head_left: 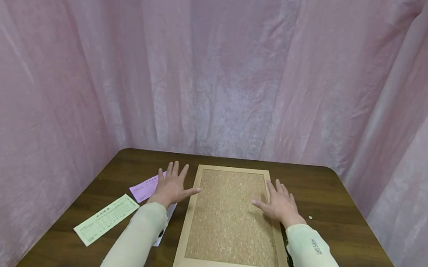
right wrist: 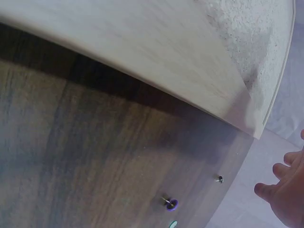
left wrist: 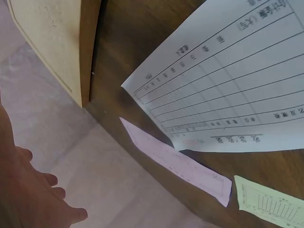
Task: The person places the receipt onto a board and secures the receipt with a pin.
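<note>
A cork board [head_left: 233, 224] with a pale wooden frame lies flat on the table. My left hand [head_left: 172, 188], fingers spread and holding nothing, is at the board's left edge; its thumb overlaps the frame in the head view. Over the right frame edge, my right hand [head_left: 279, 205] also has its fingers spread and grips nothing; its shadow falls on the cork. Whether either hand touches the board I cannot tell. Near the left hand lie a purple printed slip [head_left: 146, 188] and a white printed form [left wrist: 223, 90], the latter mostly hidden by the left arm in the head view.
A green printed slip [head_left: 107, 219] lies farther left on the brown table [head_left: 333, 195]. Right of the board are a purple pushpin [right wrist: 171, 204], a dark pin [right wrist: 219, 179] and a small green piece [right wrist: 173, 224] cut by the view's edge. Pink curtains [head_left: 237, 65] hang behind.
</note>
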Action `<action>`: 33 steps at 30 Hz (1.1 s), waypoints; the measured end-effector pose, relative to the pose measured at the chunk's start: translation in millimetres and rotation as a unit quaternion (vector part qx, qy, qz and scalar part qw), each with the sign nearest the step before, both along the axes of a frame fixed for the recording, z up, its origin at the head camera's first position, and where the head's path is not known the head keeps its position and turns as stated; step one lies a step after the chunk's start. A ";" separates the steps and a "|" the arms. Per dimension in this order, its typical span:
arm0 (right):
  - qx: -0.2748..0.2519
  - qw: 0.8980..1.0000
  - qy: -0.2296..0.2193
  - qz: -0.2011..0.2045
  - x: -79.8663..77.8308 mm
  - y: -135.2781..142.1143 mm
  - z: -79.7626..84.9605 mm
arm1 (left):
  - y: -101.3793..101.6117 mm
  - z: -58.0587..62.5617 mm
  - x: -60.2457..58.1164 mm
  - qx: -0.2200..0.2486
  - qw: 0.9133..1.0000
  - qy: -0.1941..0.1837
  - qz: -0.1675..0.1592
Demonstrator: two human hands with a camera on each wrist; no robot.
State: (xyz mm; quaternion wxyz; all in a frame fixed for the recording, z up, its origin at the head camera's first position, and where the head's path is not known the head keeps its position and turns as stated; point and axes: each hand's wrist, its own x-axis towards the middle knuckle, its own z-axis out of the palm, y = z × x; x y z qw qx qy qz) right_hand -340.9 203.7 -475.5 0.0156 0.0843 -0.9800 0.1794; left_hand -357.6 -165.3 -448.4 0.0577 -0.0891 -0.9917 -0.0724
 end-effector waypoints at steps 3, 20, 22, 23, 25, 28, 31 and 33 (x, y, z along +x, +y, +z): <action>-0.012 1.000 -0.002 0.000 0.8 1.7 -2.4 | -0.5 -2.9 -0.5 0.006 1.000 0.000 -0.003; -0.108 0.993 -0.049 -0.023 10.5 -2.3 -17.8 | -17.2 -3.7 4.2 0.030 0.999 -0.016 -0.001; -0.118 0.991 -0.051 -0.023 11.7 -2.3 -18.1 | -20.3 -2.3 6.1 0.036 0.999 -0.019 -0.003; -0.124 0.991 -0.052 -0.025 12.2 -2.3 -17.9 | -21.8 -1.7 6.8 0.039 0.999 -0.018 -0.003; -0.134 0.989 -0.054 -0.026 13.0 -1.7 -17.4 | -23.9 -0.5 7.6 0.039 0.999 -0.019 -0.002; -0.147 0.987 -0.060 -0.027 14.4 1.0 -16.6 | -25.8 1.2 8.8 0.044 0.999 -0.023 -0.006; -0.149 0.987 -0.062 -0.026 16.1 4.5 -17.0 | -26.7 2.9 9.6 0.049 0.999 -0.022 -0.005; -0.149 0.987 -0.062 -0.025 18.1 6.1 -17.6 | -26.9 4.3 10.4 0.057 0.998 -0.024 -0.004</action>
